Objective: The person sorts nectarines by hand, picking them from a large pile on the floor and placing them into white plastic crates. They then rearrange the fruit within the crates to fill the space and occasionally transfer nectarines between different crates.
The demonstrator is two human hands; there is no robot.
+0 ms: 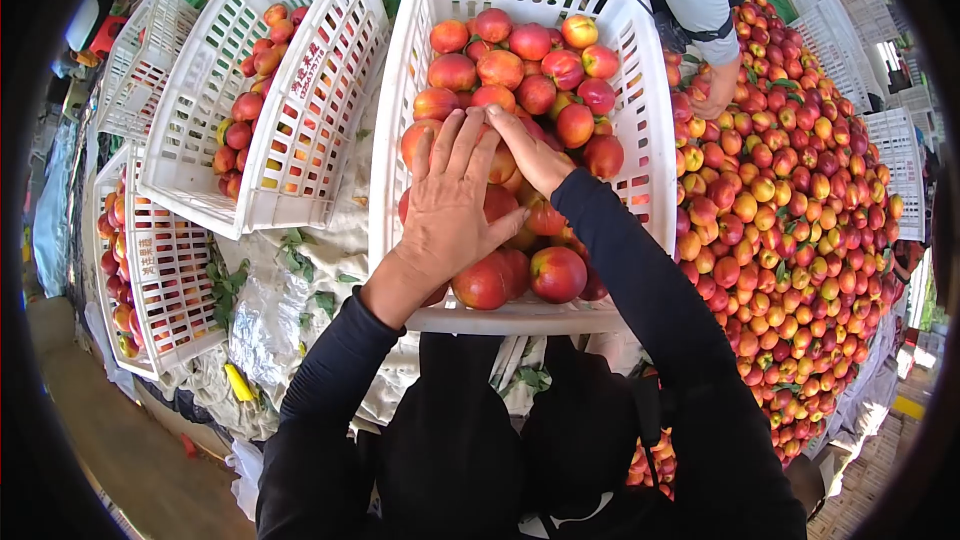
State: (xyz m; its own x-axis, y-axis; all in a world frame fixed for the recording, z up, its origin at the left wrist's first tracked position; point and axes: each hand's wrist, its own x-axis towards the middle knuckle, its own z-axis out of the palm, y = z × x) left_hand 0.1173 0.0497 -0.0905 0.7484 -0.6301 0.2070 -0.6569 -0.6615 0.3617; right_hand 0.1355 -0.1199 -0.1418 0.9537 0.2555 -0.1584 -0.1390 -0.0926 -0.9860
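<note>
A white plastic crate [390, 130] stands before me, with red and yellow nectarines [536, 93] inside. My left hand [452, 202] lies over the fruit in its middle, fingers stretched forward and thumb out to the right. Beside it, my right hand [532, 158] reaches in from the right, back of the hand up. Its visible fingers are extended toward the left fingertips, and its palm side is hidden. Large nectarines [558, 274] sit below my hands at the near end. Neither hand visibly grips a fruit.
A big heap of nectarines [790, 210] lies at the right, where another person's hand [716, 90] touches the fruit. Partly filled crates stand left: a tilted crate [190, 140] and a nearer crate [185, 275]. Leaves, plastic film [268, 325] and a yellow object [239, 383] lie on the cloth.
</note>
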